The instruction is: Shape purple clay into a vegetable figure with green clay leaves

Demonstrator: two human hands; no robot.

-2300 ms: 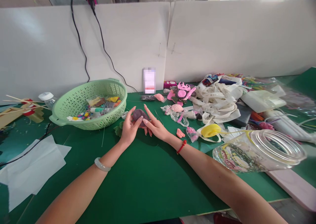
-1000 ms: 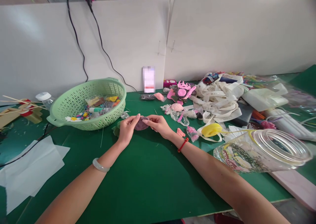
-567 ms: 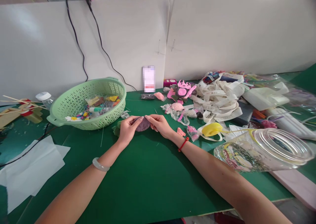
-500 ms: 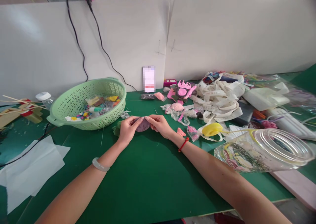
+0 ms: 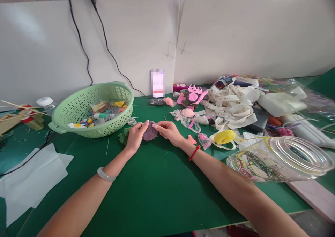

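Observation:
A flat, rounded purple piece [image 5: 150, 131] is held between my two hands above the green table [image 5: 146, 191]. My left hand [image 5: 136, 135] grips its left side, the thumb pointing up along it. On its right edge, the thumb and fingers of my right hand [image 5: 169, 130] pinch it. Crumpled green material [image 5: 123, 136] lies just left of my left hand, partly hidden by it. Right of my right hand are a small pink piece [image 5: 192, 139] and pink lumps in clear plastic [image 5: 187, 113].
A green basket [image 5: 91, 94] with small items stands at the left, near white sheets [image 5: 34, 181]. A lit phone [image 5: 157, 83] leans on the white board. White ribbons [image 5: 232, 104], yellow tape [image 5: 224, 137] and a clear jar [image 5: 280, 158] are at the right.
The purple piece has turned and shows more of its face and upper edge. My hands have moved slightly apart at the fingertips, and my left thumb now points upward.

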